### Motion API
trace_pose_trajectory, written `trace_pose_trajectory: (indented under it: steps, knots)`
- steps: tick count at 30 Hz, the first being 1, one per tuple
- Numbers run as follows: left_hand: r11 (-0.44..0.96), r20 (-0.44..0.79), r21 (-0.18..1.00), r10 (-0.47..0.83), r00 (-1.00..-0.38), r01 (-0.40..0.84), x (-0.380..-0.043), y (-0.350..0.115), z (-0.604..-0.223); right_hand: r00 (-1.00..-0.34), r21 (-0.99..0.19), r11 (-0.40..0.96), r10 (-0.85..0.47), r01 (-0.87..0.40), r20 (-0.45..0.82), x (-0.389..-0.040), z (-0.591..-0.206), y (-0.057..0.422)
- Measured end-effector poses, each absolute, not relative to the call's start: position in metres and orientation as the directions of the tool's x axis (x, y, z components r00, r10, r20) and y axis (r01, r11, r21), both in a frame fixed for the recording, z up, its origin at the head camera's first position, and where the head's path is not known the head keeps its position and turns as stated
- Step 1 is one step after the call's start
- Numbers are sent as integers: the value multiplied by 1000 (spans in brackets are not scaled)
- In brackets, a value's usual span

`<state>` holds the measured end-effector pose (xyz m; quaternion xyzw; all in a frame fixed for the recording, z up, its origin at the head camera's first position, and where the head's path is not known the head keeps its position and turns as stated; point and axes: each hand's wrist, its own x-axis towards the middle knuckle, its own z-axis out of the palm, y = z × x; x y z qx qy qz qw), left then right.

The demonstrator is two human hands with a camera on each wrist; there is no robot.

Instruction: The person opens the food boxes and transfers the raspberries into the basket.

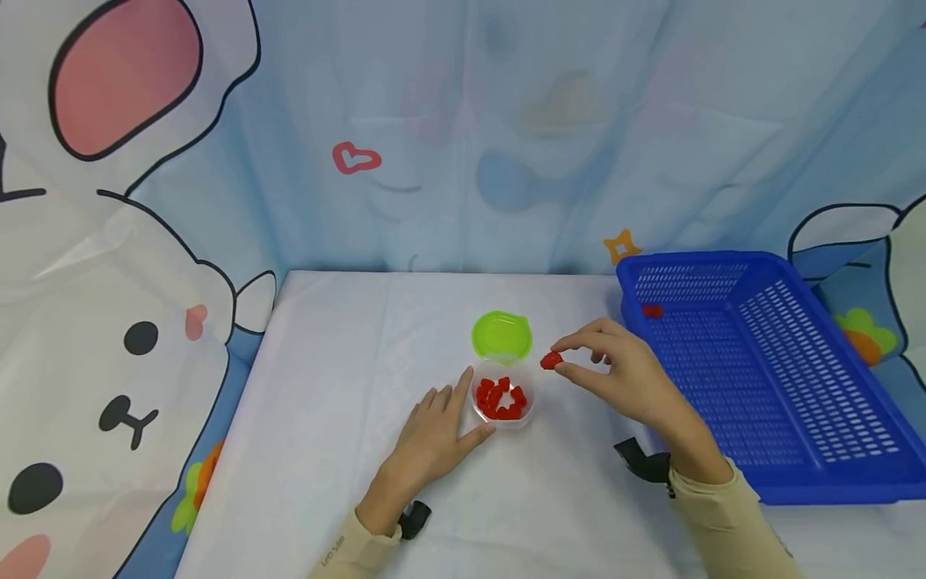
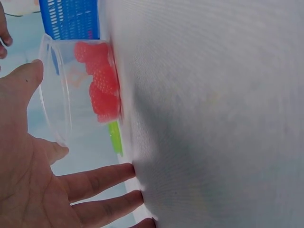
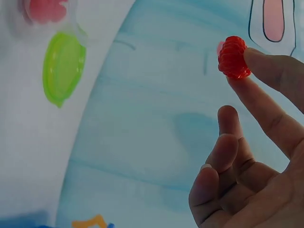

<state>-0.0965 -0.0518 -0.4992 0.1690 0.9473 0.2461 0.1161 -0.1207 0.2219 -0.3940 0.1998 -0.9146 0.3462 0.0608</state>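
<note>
Clear cup (image 1: 504, 400) of red berries (image 1: 501, 397), blue basket (image 1: 767, 370) holding one berry (image 1: 653, 311)

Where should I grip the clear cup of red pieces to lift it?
Probably the clear cup by its side wall just below the rim, from its right side: its mouth is open upward, the left hand rests against its left, and the green lid lies behind.

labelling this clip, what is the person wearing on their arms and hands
Both hands are bare, the left hand and the right hand. Each arm has a beige long sleeve, and a small black device sits at each wrist. The left cuff carries small dark lettering.
</note>
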Motion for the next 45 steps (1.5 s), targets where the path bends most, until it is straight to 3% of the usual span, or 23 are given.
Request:
trace_pose_trajectory:
  steps: [8, 17, 27, 35, 45]
  knots:
    - [807, -109, 522, 385, -916, 277, -97, -54, -501, -923, -642, 664, -290, -383, 251, -124, -371, 263]
    - [813, -132, 523, 374, -918, 256, -96, -53, -500, -995, -723, 683, -72, -104, 75, -154, -366, 325]
    - [814, -135, 522, 375, -917, 255, -97, -53, -499, -984, -751, 636, 118, 178, -133, -204, -413, 388]
    - [816, -136, 514, 381, -915, 263, -97, -53, -500, -945, -762, 560, 205, 326, -254, -228, -467, 426]
    - [818, -115, 502, 386, -916, 281, -98, -52, -501, -905, -712, 560, 233, 423, -355, -237, -495, 439]
